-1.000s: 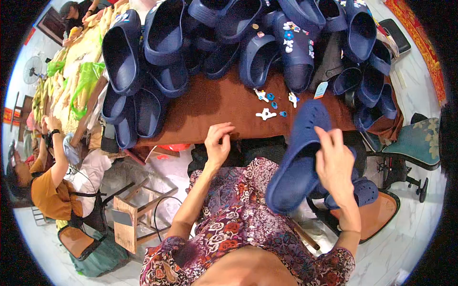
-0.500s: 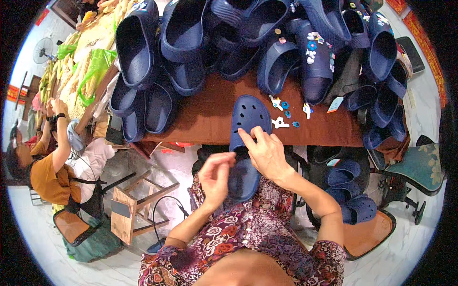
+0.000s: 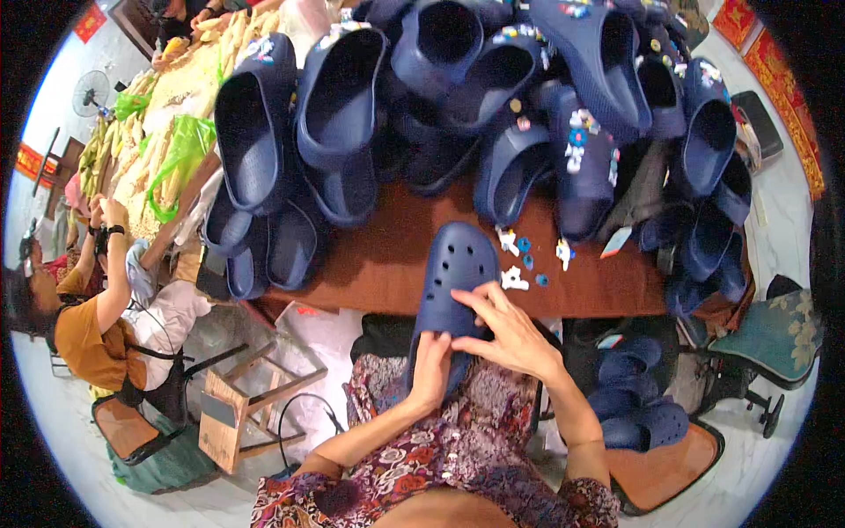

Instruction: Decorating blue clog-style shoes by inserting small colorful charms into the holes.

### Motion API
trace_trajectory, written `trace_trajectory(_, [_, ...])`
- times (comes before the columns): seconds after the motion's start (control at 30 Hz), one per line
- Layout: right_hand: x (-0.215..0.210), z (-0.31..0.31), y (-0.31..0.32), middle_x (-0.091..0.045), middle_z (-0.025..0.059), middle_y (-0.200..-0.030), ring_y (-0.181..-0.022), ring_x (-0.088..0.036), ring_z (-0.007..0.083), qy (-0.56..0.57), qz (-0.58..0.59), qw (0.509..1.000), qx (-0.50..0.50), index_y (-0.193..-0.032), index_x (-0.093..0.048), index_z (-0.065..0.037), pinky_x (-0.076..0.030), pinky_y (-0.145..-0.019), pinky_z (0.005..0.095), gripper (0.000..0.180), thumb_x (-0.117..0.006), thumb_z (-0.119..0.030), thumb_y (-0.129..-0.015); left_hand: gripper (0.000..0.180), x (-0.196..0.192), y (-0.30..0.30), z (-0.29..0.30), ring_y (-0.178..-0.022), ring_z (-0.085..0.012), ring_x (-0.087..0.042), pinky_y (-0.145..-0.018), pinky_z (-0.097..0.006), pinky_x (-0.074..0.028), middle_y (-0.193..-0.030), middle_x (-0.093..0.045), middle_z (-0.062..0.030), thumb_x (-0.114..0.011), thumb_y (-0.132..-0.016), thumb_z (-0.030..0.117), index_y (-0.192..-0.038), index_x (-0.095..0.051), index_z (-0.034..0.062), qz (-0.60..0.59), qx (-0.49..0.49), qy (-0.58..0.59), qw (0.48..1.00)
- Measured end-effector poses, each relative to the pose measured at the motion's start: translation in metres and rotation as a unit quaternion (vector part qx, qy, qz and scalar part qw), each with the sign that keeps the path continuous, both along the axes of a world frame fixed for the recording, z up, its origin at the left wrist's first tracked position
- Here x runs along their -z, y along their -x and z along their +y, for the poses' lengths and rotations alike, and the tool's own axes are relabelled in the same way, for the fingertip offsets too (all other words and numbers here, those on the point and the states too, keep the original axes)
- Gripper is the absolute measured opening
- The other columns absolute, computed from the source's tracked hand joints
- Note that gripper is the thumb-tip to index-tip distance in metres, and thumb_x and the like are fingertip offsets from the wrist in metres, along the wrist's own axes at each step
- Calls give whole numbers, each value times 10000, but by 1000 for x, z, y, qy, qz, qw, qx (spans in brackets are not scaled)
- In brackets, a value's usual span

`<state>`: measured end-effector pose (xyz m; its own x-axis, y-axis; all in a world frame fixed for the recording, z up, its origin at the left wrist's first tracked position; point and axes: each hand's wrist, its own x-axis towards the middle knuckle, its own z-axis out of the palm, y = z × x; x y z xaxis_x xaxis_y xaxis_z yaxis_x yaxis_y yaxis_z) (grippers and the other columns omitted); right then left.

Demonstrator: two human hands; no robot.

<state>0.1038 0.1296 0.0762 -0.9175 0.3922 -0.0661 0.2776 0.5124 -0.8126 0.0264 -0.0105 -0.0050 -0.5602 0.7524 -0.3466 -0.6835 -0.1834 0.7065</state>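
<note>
A navy clog (image 3: 458, 264) with round holes in its top lies over my lap, its toe over the table edge. My left hand (image 3: 429, 377) reaches into the foot opening, and its fingertips are mostly hidden under the upper. My right hand (image 3: 510, 339) grips the clog from the right. Its index finger presses on the top by the holes and its thumb is at the opening's rim. Right of the toe, small white charms (image 3: 514, 279) and blue charms (image 3: 525, 245) are scattered on the brown tablecloth (image 3: 378, 273).
Many navy clogs (image 3: 343, 106) are heaped along the back of the table, some with charms fitted. More clogs (image 3: 647, 422) lie on a chair (image 3: 678, 466) at right. A wooden stool (image 3: 224, 431) stands at lower left. Further left sits a person in a brown top (image 3: 92, 326).
My left hand has moved from beside the clog into its opening. My right index finger still touches the top, with the thumb now at the rim. The whole view has shifted, so the table appears lower.
</note>
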Motion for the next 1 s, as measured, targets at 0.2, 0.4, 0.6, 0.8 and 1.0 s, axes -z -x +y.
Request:
trace_trajectory(0.2, [39, 69, -6, -602, 125, -977, -894, -582, 316, -217, 68, 963, 144, -1092, -627, -42, -474, -796, 386, 242, -609, -84, -854, 422, 36, 4, 21, -1231, -213, -457, -1054, -372, -345, -1338, -486, -91, -437, -977, 175, -1355, -395, -9, -110, -13, -120, 987])
trace_trajectory(0.4, [77, 104, -2, -576, 116, -1108, -1055, -530, 328, -331, 33, 941, 71, -1136, -601, -82, -431, -873, 414, 337, -589, -25, -804, 458, 31, 10, 44, -1272, -240, -457, -1113, -353, -308, -1402, -462, -126, -403, -1010, 255, -1380, -409, -14, -167, -58, -60, 982])
trace_trajectory(0.6, [83, 106, 5, -556, 109, -991, -973, -538, 317, -384, -27, 923, 15, -1122, -615, -118, -403, -820, 413, 399, -580, -1, -742, 446, 25, 17, 60, -1260, -236, -465, -1098, -358, -324, -1390, -469, -120, -410, -1005, 239, -1378, -412, -5, 25, -47, -26, 998])
trace_trajectory(0.8, [86, 120, 8, -525, 123, -1009, -965, -543, 325, -403, -29, 915, 0, -1035, -608, -122, -387, -828, 431, 292, -646, -64, -751, 433, 22, 36, 88, -1245, -231, -474, -1079, -364, -343, -1376, -478, -113, -417, -998, 220, -1375, -415, 7, 229, 0, 69, 971])
trace_trajectory(1.0, [76, 127, 5, -567, 113, -923, -900, -578, 317, -251, 61, 964, 63, -920, -608, -55, -443, -774, 397, 86, -622, -74, -838, 422, 28, 28, 98, -1230, -226, -483, -1060, -370, -363, -1362, -486, -105, -425, -991, 200, -1372, -417, 19, 404, 77, 163, 897])
